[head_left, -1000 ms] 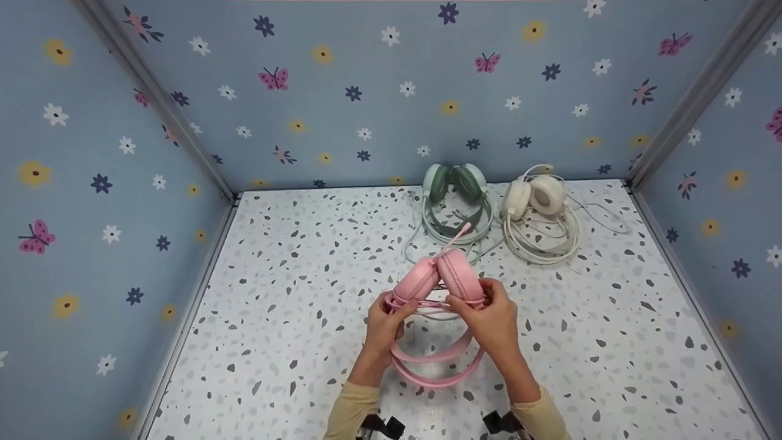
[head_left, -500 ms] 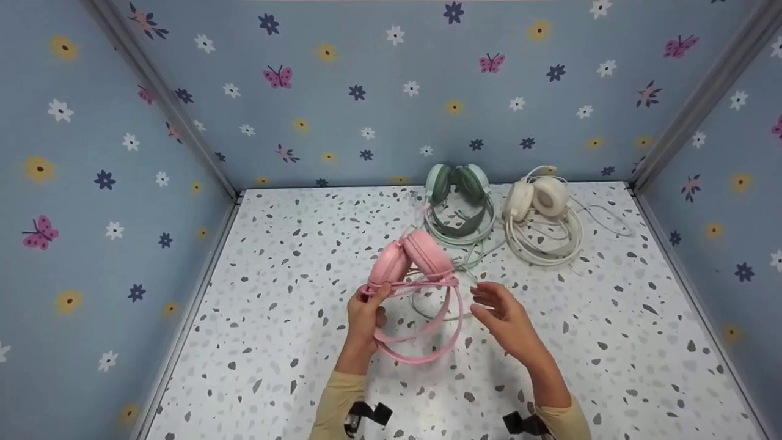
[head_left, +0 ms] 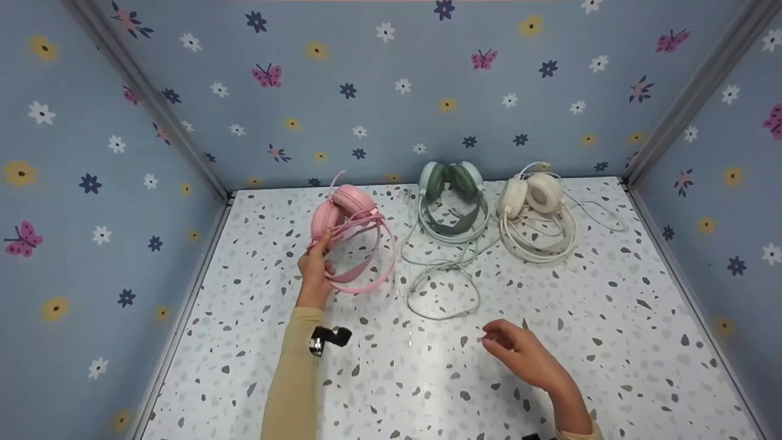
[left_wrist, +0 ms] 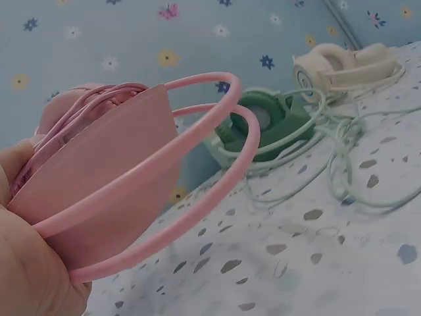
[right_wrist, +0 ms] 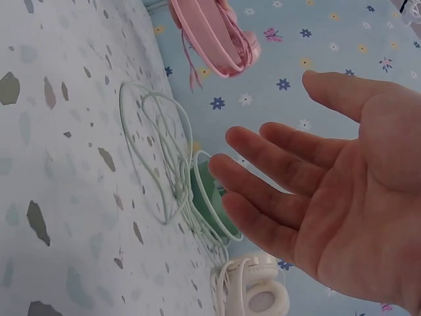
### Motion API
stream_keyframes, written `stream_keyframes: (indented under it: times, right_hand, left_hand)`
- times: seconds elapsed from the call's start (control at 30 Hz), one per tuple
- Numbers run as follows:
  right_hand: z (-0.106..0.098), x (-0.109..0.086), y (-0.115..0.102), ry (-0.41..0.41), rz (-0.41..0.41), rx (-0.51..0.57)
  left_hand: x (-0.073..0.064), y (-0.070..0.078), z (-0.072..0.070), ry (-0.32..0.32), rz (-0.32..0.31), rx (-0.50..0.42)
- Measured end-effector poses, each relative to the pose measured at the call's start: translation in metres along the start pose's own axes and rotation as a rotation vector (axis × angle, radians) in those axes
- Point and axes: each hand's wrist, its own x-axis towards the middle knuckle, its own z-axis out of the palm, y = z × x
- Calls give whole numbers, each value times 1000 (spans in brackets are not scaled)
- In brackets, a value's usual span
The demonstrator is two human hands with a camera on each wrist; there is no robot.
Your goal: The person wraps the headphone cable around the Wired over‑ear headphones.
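1. The head view is showing the hands well apart: the left hand (head_left: 314, 269) is gripping pink headphones (head_left: 354, 199) above the counter (head_left: 421, 379), left of the green headphones (head_left: 465, 181) and cream headphones (head_left: 513, 195).
2. The left-wrist view is revealing a wide inner strap (left_wrist: 112, 181) — it is hiding most of the ear cups (left_wrist: 62, 112).
3. Only the right-wrist view is baring the palm (right_wrist: 352, 224) of the right hand (head_left: 525, 359), whose fingers (right_wrist: 279, 159) are loosely parting around nothing.

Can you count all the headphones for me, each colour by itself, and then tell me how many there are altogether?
Pink headphones, held in the left hand: 1
Green headphones, on the table: 1
Cream headphones, on the table: 1
Total: 3
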Motion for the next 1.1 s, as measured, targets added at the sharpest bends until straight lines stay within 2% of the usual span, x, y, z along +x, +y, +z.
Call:
stream_keyframes:
  times: [0.13, 0.27, 0.37, 0.47, 0.67, 0.8, 0.87, 0.97, 1.03, 1.1]
  right_hand:
    - [-2, -5, 12, 11, 16, 3]
    - [-4, -8, 18, 18, 39, 34]
    - [-4, -9, 22, 31, 52, 19]
    - [-3, -9, 25, 38, 66, -20]
    - [-2, -11, 32, 32, 122, -63]
    - [0, -14, 35, 12, 122, -65]
    - [2, -15, 37, 1, 125, -68]
    - [6, -18, 40, 0, 166, -77]
    - [8, -20, 42, 5, 218, -81]
    - [10, -23, 43, 9, 276, -92]
  left_hand:
    - [28, 2, -7, 86, -44, 51]
    - [45, -2, -14, 113, -52, 20]
    - [52, -7, -15, 111, -32, -15]
    - [56, -14, -17, 112, -16, -13]
    - [58, -24, -15, 97, 22, 129]
    - [52, -22, -17, 62, 63, 222]
    - [46, -20, -22, 67, 118, 291]
    - [27, -21, -30, 141, 273, 475]
    - [4, -26, -36, 178, 404, 612]
    - [-25, -35, -43, 158, 528, 725]
